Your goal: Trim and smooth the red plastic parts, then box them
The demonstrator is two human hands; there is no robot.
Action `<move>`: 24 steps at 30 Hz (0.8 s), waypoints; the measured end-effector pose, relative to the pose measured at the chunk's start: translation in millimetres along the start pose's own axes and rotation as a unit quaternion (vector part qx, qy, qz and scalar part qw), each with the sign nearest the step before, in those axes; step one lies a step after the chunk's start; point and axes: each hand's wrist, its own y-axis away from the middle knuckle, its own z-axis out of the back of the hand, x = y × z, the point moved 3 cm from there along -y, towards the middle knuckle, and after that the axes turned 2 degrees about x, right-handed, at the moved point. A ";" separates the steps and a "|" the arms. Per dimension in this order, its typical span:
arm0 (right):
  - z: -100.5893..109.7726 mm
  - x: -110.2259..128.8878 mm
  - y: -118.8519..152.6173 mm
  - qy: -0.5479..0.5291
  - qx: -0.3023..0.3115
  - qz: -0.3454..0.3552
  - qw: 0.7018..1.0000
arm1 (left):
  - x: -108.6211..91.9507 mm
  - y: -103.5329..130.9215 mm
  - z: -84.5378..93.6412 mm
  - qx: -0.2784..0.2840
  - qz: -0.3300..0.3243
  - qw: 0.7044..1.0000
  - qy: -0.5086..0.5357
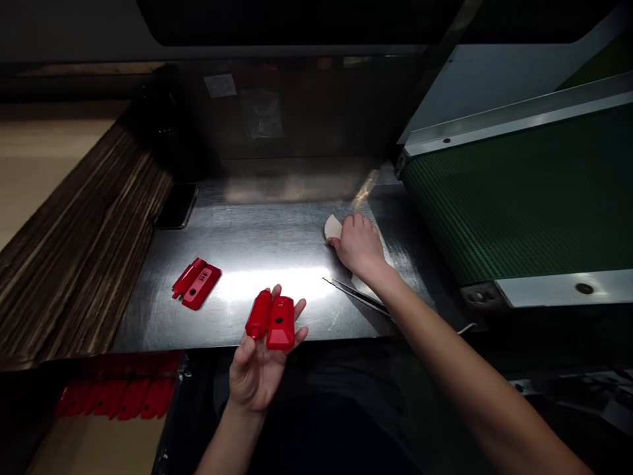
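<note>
- Fingers (275, 298) of the left hand (260, 366) lay spread and half-curled, palm up, cradling a red plastic housing (271, 321) across their tips; the hand hovered just off the worktop's near edge.
- Steel worktop (277, 231): it carried everything else, with a green conveyor belt (519, 198) running along its right edge and a stack of brown corrugated sheets (74, 244) against its left edge.
- Right hand (360, 245): it was stretched toward the worktop's right side, palm down, with its fingers curled over a pale cloth pad (333, 227); whether they gripped the pad or only pressed on it could not be told.
- Red plastic housing in the left palm: two hinged halves, long axis pointing away from the person, lying left of and nearer than the right hand, well apart from it.
- Second red housing (196, 284): it lay open on the worktop toward the near-left corner, tilted, long axis running from near-left to far-right; the left hand was the nearer one.
- More red parts (119, 396) sat below the near edge at the left, dim and hard to make out.
- Tweezers (353, 293): they lay flat just beside the right wrist, tips pointing left toward the middle of the worktop.
</note>
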 end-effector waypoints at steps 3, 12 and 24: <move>12.0 12.7 37.9 -0.029 0.004 0.002 1.000 | -5.3 -6.6 2.7 -0.029 -0.016 0.999 0.007; 21.8 62.1 157.0 -0.345 0.096 0.167 0.918 | -15.1 -18.5 -3.3 -0.103 -0.103 0.987 -0.069; 9.9 68.1 156.2 -0.332 0.124 0.169 0.920 | -17.6 -19.0 -6.8 -0.121 -0.129 0.972 -0.154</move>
